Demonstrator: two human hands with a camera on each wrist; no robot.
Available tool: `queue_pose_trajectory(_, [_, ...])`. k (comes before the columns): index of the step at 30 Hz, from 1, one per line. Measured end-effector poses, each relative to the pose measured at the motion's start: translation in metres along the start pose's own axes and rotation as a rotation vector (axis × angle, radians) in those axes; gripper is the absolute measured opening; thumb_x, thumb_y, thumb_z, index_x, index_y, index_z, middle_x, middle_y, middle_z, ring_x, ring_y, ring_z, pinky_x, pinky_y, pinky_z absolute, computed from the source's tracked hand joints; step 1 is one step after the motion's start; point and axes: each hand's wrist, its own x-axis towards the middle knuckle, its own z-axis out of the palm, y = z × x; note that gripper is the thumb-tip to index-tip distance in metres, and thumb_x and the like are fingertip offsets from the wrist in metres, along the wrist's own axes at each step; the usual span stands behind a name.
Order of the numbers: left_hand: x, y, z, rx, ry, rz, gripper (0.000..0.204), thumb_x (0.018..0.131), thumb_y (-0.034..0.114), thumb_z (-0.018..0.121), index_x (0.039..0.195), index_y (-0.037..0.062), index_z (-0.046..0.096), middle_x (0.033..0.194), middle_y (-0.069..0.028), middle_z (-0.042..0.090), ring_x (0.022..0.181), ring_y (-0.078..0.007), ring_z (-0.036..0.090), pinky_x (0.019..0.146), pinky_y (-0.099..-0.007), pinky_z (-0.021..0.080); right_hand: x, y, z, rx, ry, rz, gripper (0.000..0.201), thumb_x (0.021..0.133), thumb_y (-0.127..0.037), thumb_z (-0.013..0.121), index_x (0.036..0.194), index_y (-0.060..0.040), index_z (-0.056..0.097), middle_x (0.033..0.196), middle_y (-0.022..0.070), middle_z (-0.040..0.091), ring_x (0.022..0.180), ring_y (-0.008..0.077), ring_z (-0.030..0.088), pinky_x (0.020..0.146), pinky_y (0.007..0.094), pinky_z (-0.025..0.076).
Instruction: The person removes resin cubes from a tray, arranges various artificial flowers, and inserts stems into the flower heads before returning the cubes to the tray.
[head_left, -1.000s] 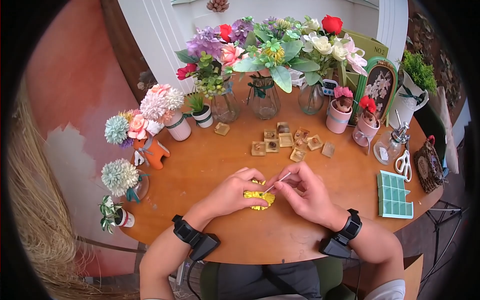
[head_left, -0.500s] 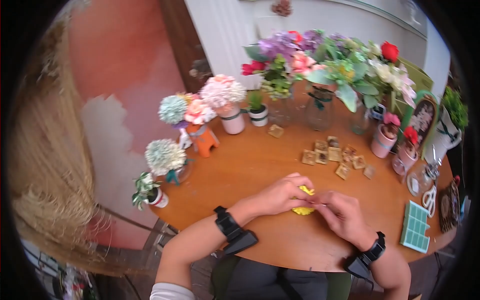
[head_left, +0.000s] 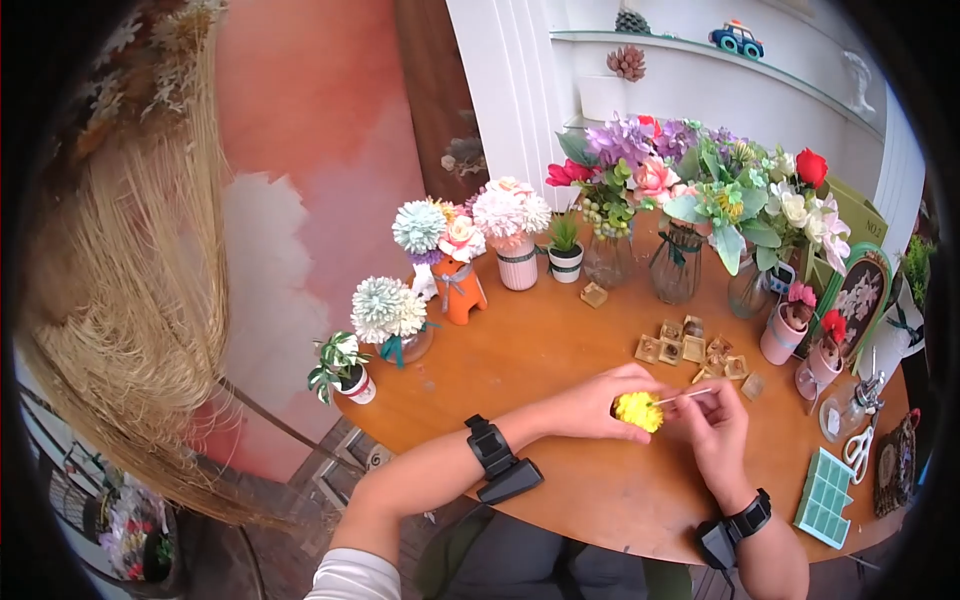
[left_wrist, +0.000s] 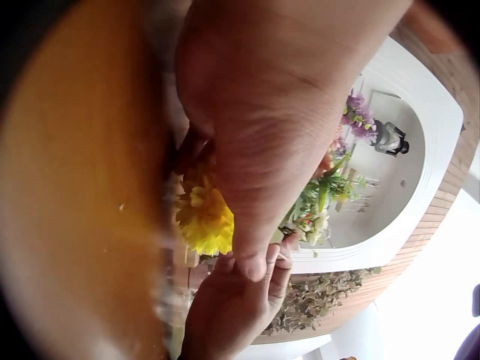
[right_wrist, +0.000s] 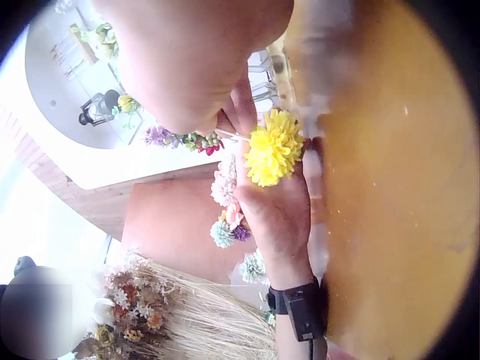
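A ruffled yellow artificial flower head point(head_left: 640, 411) is held over the wooden table between the thumb and fingers of my left hand point(head_left: 592, 407). The right wrist view shows its full yellow petals point(right_wrist: 274, 150) in front of the left palm. My right hand point(head_left: 716, 437) pinches a thin white stick point(head_left: 684, 397) between thumb and fingertips. The stick's other end meets the side of the flower. Seen from the left wrist, the left thumb point(left_wrist: 251, 247) extends past the flower, close to the right hand's fingers, and the remaining left fingers are hidden.
Beyond the hands lie several small amber blocks point(head_left: 693, 348). Vases of artificial flowers point(head_left: 675, 275) line the back. Potted flowers and an orange animal-shaped vase point(head_left: 460, 292) stand at left. To the right are a mint compartment tray point(head_left: 825, 497), white scissors point(head_left: 857, 455) and a glass bottle point(head_left: 838, 413).
The head view has swung left. The yellow flower has turned from lying sideways near the tabletop to showing its petals upward, and both hands have lifted with it.
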Motion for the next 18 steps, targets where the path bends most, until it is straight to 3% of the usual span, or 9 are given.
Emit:
queue_pose_trajectory(2, [0.000,0.012,-0.007,0.034,0.046,0.004,0.039,0.087,0.010,0.073,0.124,0.0032,0.063,0.124,-0.0096,0.052,0.119,-0.0220,0.052,0.102,-0.0359,0.044,0.007,-0.002,-0.002,0.261,0.131,0.044,0.010,0.097,-0.003,0.060,0.103,-0.0004,0.053,0.099,0.0155,0.070,0.087,0.0192,0.070,0.075,0.0298,0.058])
queue_pose_trajectory(4, [0.000,0.016,-0.011,0.066,0.089,0.010,0.042,0.086,0.006,0.073,0.126,0.0021,0.060,0.127,-0.0097,0.050,0.121,-0.0210,0.052,0.104,-0.0352,0.044,0.010,-0.005,-0.006,0.281,0.114,0.063,0.010,0.098,-0.005,0.058,0.104,-0.0005,0.051,0.101,0.0178,0.070,0.090,0.0202,0.070,0.077,0.0302,0.059])
queue_pose_trajectory(6, [0.000,0.004,-0.017,-0.159,-0.006,-0.091,0.035,0.084,-0.002,0.071,0.119,0.0018,0.063,0.127,-0.0087,0.051,0.119,-0.0197,0.054,0.100,-0.0335,0.048,0.011,0.003,-0.007,0.375,0.086,0.132,0.010,0.099,-0.006,0.058,0.104,-0.0002,0.051,0.103,0.0183,0.069,0.091,0.0205,0.070,0.078,0.0309,0.059])
queue_pose_trajectory(8, [-0.004,0.011,-0.019,-0.151,0.000,-0.059,0.032,0.085,-0.005,0.070,0.116,0.0002,0.063,0.125,-0.0083,0.053,0.115,-0.0180,0.057,0.097,-0.0310,0.051,0.011,0.004,-0.006,0.395,0.068,0.148,0.018,0.099,-0.007,0.058,0.111,0.0025,0.050,0.104,0.0180,0.069,0.090,0.0205,0.070,0.078,0.0312,0.058])
queue_pose_trajectory(12, [-0.038,0.037,-0.036,-0.311,0.283,-0.113,0.029,0.088,0.004,0.073,0.113,-0.0039,0.061,0.114,-0.0057,0.062,0.108,-0.0144,0.062,0.092,-0.0285,0.053,0.012,0.007,-0.006,0.373,0.121,0.193,0.032,0.100,-0.012,0.057,0.125,0.0056,0.047,0.103,0.0159,0.069,0.085,0.0187,0.069,0.072,0.0286,0.056])
queue_pose_trajectory(15, [-0.083,0.080,-0.072,-0.127,0.649,-0.174,0.024,0.091,0.003,0.068,0.114,-0.0026,0.062,0.107,-0.0064,0.069,0.096,-0.0127,0.066,0.086,-0.0271,0.054,0.011,0.013,-0.007,0.259,0.091,0.176,0.028,0.101,-0.015,0.056,0.122,0.0029,0.049,0.096,0.0125,0.068,0.077,0.0149,0.065,0.065,0.0255,0.052])
queue_pose_trajectory(16, [-0.098,0.087,-0.089,0.105,0.791,-0.208,0.021,0.093,0.005,0.063,0.112,-0.0022,0.063,0.103,-0.0062,0.069,0.093,-0.0122,0.066,0.082,-0.0262,0.055,0.011,0.011,-0.006,0.244,0.083,0.180,0.027,0.102,-0.016,0.056,0.120,0.0020,0.050,0.093,0.0107,0.067,0.074,0.0132,0.063,0.063,0.0244,0.050])
queue_pose_trajectory(17, [-0.106,0.103,-0.103,-0.071,0.940,-0.086,0.016,0.096,0.009,0.060,0.108,-0.0010,0.063,0.098,-0.0061,0.070,0.084,-0.0123,0.067,0.074,-0.0254,0.055,0.010,0.010,-0.005,0.227,0.074,0.185,0.025,0.102,-0.017,0.055,0.119,0.0011,0.051,0.090,0.0089,0.066,0.071,0.0114,0.061,0.061,0.0233,0.048])
queue_pose_trajectory(18, [-0.124,0.122,-0.125,-0.179,0.929,-0.088,0.014,0.097,0.013,0.059,0.104,0.0019,0.064,0.094,-0.0056,0.070,0.077,-0.0111,0.067,0.064,-0.0231,0.054,0.008,0.009,-0.003,0.239,0.074,0.190,0.025,0.102,-0.017,0.055,0.119,0.0011,0.051,0.090,0.0089,0.066,0.071,0.0114,0.061,0.061,0.0233,0.048])
